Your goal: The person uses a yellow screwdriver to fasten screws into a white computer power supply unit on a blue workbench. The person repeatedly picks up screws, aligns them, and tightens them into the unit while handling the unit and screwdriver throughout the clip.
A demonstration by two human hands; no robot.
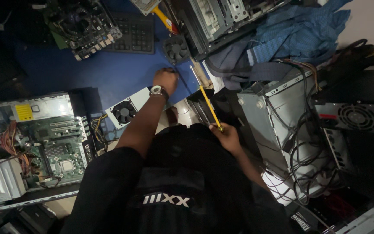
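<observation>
overhead, right hand (226,135) clamped on yellow screwdriver (207,104), left hand (165,80) perhaps pinching something dark on blue table (87,69)

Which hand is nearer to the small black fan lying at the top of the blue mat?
Left. The left hand, wearing a wristwatch, is just below the black fan. The right hand is further down, close to the body, gripping a yellow-handled tool.
</observation>
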